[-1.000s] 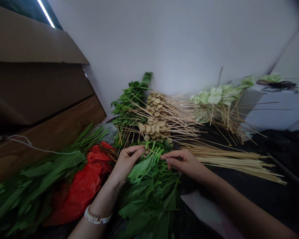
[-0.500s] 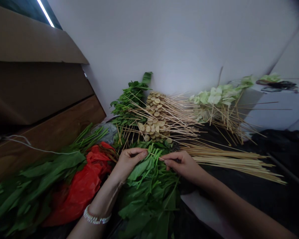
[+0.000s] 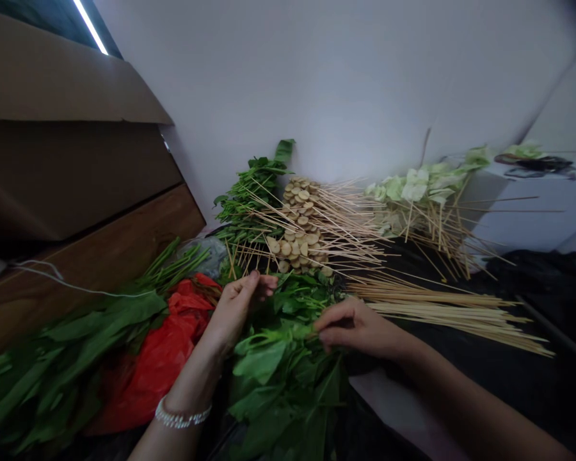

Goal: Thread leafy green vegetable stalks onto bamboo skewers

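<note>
My right hand pinches the end of a bamboo skewer. Only a short bit of it shows at the fingertips. Bunched green stems and leaves appear threaded on that skewer and hang over a pile of leafy greens. Up and to the left, my left hand is off the greens, thumb raised and fingers apart, with nothing seen in it. Just beyond the hands lie more greens.
Potato-slice skewers and green-leaf skewers stack against the wall. Cabbage skewers stand back right, with loose bamboo skewers before them. At left are a red plastic bag, large leaves and a cardboard box.
My left hand has let go of the stems and moved up and left. My right hand has lowered slightly, and the bunched greens have swung down and left with the skewer.
</note>
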Demonstrator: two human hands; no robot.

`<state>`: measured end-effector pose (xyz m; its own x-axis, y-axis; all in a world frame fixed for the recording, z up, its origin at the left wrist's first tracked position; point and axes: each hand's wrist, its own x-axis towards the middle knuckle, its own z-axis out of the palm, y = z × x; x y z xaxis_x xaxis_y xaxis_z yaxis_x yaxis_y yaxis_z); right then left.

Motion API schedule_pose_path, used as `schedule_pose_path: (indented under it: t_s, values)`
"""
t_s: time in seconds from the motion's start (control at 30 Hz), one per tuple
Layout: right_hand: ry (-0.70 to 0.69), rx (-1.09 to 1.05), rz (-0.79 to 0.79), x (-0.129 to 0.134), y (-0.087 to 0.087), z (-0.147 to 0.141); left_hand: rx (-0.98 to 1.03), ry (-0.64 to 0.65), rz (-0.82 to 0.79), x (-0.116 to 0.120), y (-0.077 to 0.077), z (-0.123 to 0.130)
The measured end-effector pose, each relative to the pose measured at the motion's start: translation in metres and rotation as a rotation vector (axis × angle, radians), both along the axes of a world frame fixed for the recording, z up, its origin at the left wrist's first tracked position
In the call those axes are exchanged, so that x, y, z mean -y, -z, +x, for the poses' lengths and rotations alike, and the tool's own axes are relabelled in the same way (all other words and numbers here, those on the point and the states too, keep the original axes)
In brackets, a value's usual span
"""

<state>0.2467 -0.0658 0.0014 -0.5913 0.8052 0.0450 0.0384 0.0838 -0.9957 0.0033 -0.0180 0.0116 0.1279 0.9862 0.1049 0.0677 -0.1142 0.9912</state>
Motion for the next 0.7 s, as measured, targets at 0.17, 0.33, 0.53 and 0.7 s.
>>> schedule_pose_path:
  t_s: [0.17, 0.33, 0.53, 0.7]
  values:
    - [-0.166, 0.063, 0.055, 0.005, -0.005, -0.002, -0.532, -0.018, 0.417, -0.007, 0.015, 0.003]
    - [-0.163, 0.078, 0.064, 0.003, -0.004, -0.002, -0.807, -0.015, 0.567, -0.01, 0.034, 0.006]
    - [-0.161, 0.067, 0.045, 0.003, -0.004, -0.002, -0.871, -0.052, 0.564, -0.014, 0.042, 0.002]
    - [-0.141, 0.076, 0.027, 0.003, -0.003, -0.002, -0.814, -0.228, 0.611, -0.011, 0.029, 0.0]
